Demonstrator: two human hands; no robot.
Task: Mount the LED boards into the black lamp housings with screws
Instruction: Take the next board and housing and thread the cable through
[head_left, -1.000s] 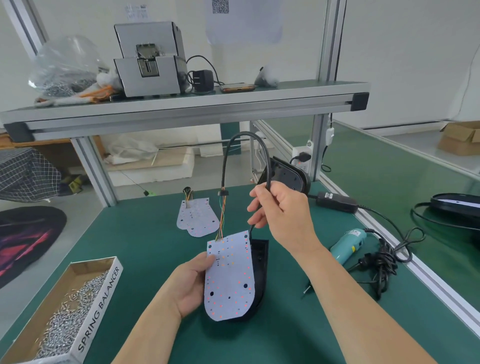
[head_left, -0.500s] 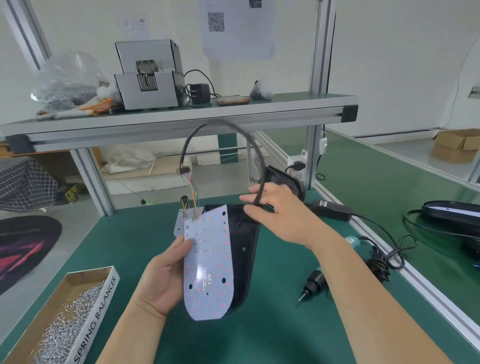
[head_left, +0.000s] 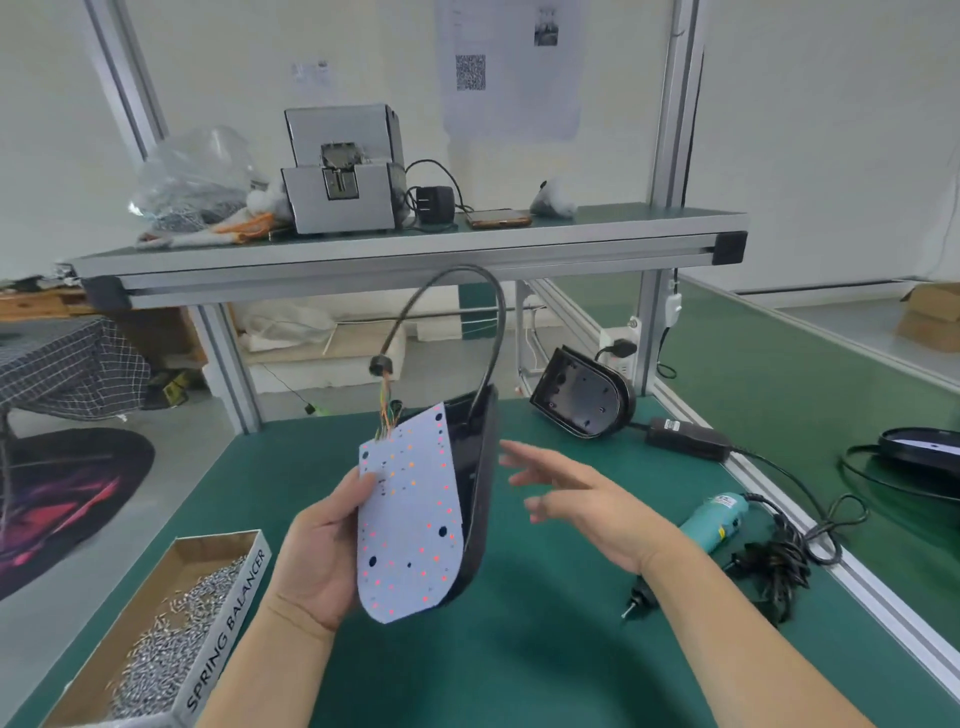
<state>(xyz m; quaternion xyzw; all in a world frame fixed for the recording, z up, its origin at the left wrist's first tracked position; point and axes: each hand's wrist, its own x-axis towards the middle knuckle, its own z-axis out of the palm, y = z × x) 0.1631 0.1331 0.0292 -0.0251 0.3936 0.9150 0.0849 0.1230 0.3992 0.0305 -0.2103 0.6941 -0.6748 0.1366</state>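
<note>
Risk: LED board (head_left: 410, 514) lies skewed against black housing (head_left: 480, 467), not seated. Only left hand (head_left: 317, 561) grips pair, thumb at board edge, so board may slide out of shell. Stiff cable (head_left: 467, 275) arching at 12 o'clock could tug thin coloured wires off board. Right hand (head_left: 582, 504) at 3 o'clock of housing, fingers spread, holding nothing, apart from it. Pair held tilted above green surface (head_left: 519, 649), mid-frame. Board pale, rounded at bottom, dotted red and orange, with several dark holes; alignment with housing posts unclear.
</note>
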